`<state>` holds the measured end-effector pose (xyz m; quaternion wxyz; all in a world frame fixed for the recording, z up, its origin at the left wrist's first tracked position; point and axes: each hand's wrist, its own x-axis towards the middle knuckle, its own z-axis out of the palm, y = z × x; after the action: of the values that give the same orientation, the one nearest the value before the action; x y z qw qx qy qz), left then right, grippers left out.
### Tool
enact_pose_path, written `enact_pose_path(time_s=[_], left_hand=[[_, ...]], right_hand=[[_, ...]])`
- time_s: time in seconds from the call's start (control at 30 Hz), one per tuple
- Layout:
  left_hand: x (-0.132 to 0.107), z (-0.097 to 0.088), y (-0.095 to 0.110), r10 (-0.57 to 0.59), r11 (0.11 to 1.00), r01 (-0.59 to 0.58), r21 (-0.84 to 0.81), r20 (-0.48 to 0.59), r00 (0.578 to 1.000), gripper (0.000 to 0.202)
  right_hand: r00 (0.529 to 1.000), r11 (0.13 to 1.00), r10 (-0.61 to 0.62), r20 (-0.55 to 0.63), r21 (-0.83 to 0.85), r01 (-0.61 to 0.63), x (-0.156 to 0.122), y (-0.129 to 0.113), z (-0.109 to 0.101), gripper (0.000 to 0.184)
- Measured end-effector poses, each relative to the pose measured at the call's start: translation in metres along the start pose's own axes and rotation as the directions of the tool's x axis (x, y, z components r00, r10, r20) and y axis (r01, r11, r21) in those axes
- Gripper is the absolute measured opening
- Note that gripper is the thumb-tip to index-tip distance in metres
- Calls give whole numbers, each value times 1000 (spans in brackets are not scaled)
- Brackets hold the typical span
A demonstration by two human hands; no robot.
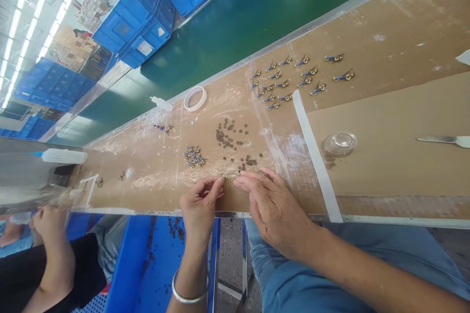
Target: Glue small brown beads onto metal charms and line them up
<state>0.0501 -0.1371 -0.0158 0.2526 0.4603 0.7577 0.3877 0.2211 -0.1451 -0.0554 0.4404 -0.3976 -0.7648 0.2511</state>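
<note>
My left hand [200, 203] rests at the near edge of the brown work surface [385, 166], fingers pinched together on something too small to make out. My right hand [273, 205] lies beside it, fingers curled close toward the left fingertips. Just beyond the fingers lies a scatter of small dark round parts [231, 137]. A small heap of blue-and-gold pieces [194, 156] sits to the left of them. Further away, rows of finished blue-and-gold pieces [290, 80] are laid out.
A tape roll [195, 98], a white squeeze bottle [161, 103], a clear round lid [340, 144] and a knife-like tool [444, 141] lie on the surface. Blue crates [143, 19] stand beyond a green belt [257, 10]. Another person's arm [55, 254] is at left.
</note>
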Motion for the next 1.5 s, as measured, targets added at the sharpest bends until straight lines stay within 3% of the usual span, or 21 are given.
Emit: enact_pose_path(time_s=[0.5, 0.9, 1.07, 1.27, 1.33, 1.4, 1.5], left_hand=[[0, 3, 4, 12, 999, -12, 46, 1, 1000, 19], [10, 0, 20, 73, 927, -117, 357, 132, 988, 18], [4, 4, 20, 68, 917, -98, 386, 92, 993, 21], [-1, 7, 10, 213, 874, -236, 425, 101, 972, 19], [3, 5, 8, 163, 922, -189, 339, 105, 981, 19], [8, 2, 7, 46, 976, -71, 205, 124, 991, 21], [13, 1, 8, -58, 996, 46, 81, 149, 987, 24]], right_hand=[[1000, 1000, -2, 10, 17, 2, 1, 0, 0, 41], [1000, 1000, -6, -3, 28, 6, 2, 0, 0, 41], [1000, 998, 8, 14, 55, -9, 3, 0, -1, 40], [1000, 997, 6, 13, 75, -7, 3, 0, -2, 42], [1000, 997, 5, -2, 78, -5, 4, 0, -2, 41], [1000, 997, 7, -13, 81, -6, 3, 0, -2, 40], [1000, 996, 13, -8, 88, -12, 3, 0, -1, 40]])
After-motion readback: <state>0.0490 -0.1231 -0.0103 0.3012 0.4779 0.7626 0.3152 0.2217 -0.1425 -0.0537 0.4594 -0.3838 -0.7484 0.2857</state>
